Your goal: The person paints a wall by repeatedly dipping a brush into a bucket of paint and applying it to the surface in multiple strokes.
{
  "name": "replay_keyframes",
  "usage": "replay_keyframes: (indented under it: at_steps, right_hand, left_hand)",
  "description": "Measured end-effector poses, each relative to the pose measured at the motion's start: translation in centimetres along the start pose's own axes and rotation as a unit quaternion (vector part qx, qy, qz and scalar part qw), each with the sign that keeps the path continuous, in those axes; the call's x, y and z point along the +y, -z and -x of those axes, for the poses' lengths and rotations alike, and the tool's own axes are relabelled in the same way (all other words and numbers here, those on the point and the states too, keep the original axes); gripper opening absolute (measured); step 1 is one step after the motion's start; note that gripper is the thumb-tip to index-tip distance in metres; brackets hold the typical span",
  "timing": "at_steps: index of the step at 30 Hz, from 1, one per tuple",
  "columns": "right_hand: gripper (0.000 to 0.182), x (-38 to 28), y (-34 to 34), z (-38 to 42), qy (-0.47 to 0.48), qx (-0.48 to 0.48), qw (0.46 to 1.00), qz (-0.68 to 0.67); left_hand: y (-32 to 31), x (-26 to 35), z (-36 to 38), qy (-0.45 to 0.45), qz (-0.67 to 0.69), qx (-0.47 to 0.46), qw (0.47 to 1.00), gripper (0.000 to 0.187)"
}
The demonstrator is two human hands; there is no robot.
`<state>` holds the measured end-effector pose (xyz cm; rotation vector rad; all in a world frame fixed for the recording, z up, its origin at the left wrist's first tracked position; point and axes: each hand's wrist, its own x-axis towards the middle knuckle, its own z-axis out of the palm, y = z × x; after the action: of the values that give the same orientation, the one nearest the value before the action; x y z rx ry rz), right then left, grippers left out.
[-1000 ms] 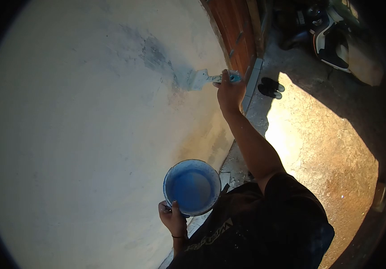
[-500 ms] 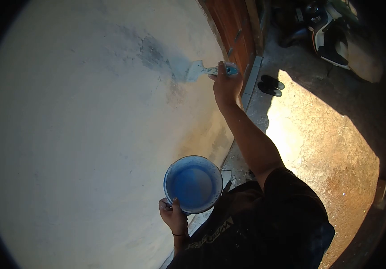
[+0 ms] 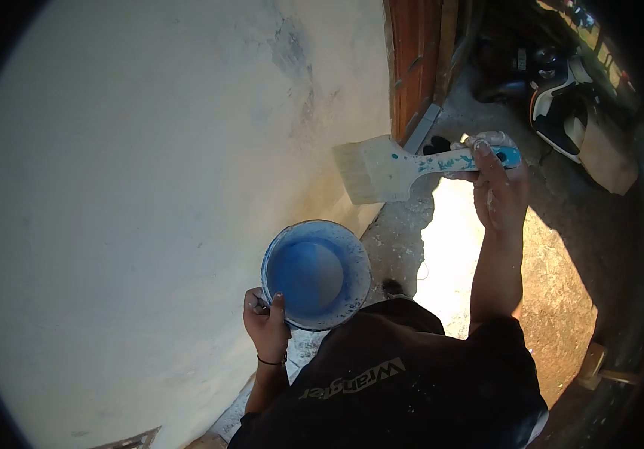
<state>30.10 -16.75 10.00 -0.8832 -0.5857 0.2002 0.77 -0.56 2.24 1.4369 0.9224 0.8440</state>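
Note:
My left hand (image 3: 268, 326) grips the rim of a blue bucket (image 3: 357, 263), thumb inside the edge and fingers outside. Pale liquid shows at the bottom of the bucket. In my right hand (image 3: 500, 179) is the paint-spotted handle of a wide flat brush (image 3: 388, 170). The brush is off the wall surface, above and to the right of the bucket, its pale bristles pointing left. Beside both hands, the whitish wall (image 3: 135, 209) carries a grey patch (image 3: 290, 46) near the top and a brownish stain lower down.
A wooden door (image 3: 414, 63) stands at the top, beyond the wall's edge. At the upper right is a parked motorbike (image 3: 561, 112). Dark shoes (image 3: 437, 144) lie on the floor, partly behind my right hand. Sunlight falls on the ground (image 3: 554, 284) at the right.
My right hand has drawn the brush off the wall, back to the right and nearer to me. The bucket in my left hand has shifted slightly up and left in view, and the view has turned.

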Motion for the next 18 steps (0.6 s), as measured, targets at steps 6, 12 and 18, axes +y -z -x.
replay_keyframes:
  at_steps: [6,12,18]
  right_hand:
    - [0.015,0.2,-4.2,3.4,0.001,-0.404,0.890,0.214]
    - [0.022,5.4,-7.1,3.5,-0.021,-0.626,0.698,0.346]
    - [0.025,8.3,-8.6,3.4,-0.062,-0.673,0.640,0.365]
  left_hand:
    - [-0.1,0.0,-0.6,-0.059,0.006,-0.006,0.998,0.015]
    - [-0.2,0.5,-0.7,-0.062,0.027,-0.017,0.998,0.017]
    - [0.0,0.3,-0.4,-0.052,0.037,-0.018,0.998,0.017]
